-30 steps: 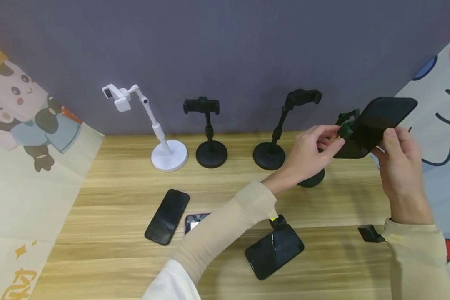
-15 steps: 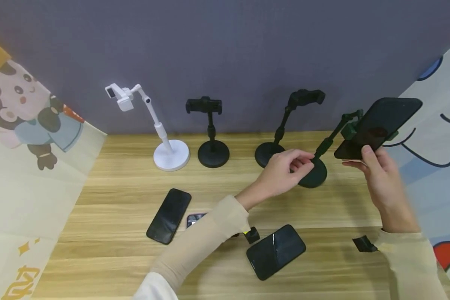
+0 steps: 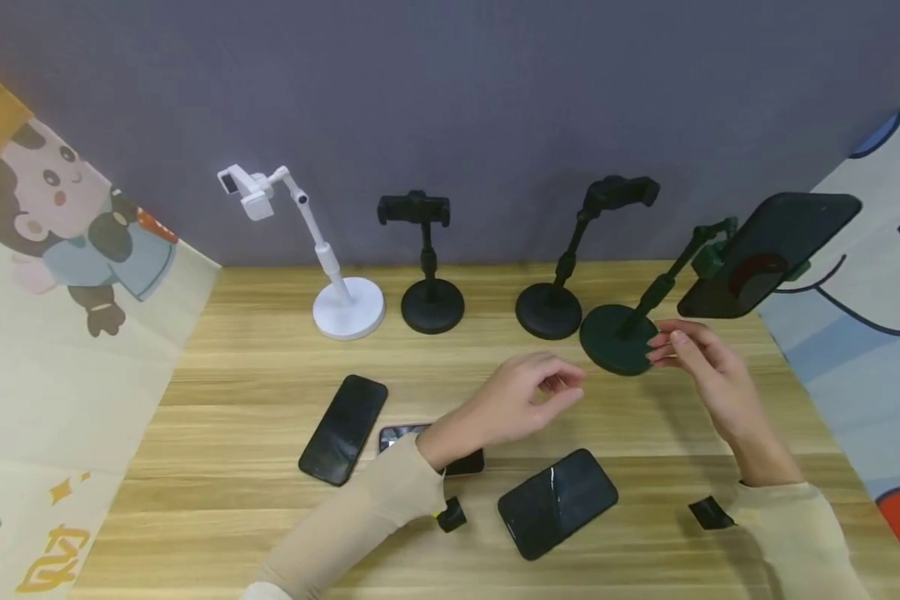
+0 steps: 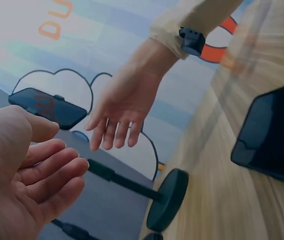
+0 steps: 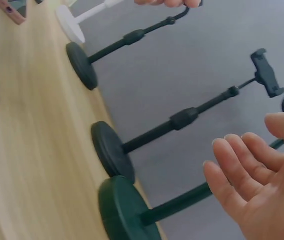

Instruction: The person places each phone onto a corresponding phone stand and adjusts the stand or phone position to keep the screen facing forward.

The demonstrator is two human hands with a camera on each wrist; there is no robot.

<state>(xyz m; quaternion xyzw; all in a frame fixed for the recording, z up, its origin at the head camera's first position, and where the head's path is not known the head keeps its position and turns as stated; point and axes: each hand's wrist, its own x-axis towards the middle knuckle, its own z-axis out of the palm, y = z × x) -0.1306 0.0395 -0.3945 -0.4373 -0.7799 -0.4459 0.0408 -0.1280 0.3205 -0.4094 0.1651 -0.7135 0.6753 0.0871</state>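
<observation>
A black smartphone (image 3: 776, 250) sits tilted in the clamp of the dark green phone stand (image 3: 607, 342) at the right. Just below the phone, beside the stand's round base, is my right hand (image 3: 708, 375); its fingers are loosely bent around nothing. My left hand (image 3: 517, 400) hovers over the middle of the table, relaxed, with nothing in it. Under its wrist lies a partly hidden phone with a pinkish edge (image 3: 465, 463). In the left wrist view the right hand (image 4: 129, 97) hangs with straight fingers between the clamped phone (image 4: 47, 107) and the table.
Along the grey back wall stand a white phone stand (image 3: 348, 310) and two black phone stands (image 3: 432, 307), (image 3: 547, 311), their clamps holding nothing. Two more black phones (image 3: 343, 429), (image 3: 558, 504) lie flat on the wooden table (image 3: 217, 467). Cartoon-printed panels flank both sides.
Both hands have come away from the phone and the green stand's clamp, moving down toward the person. The left let go first, then the right. The phone stays in the clamp.
</observation>
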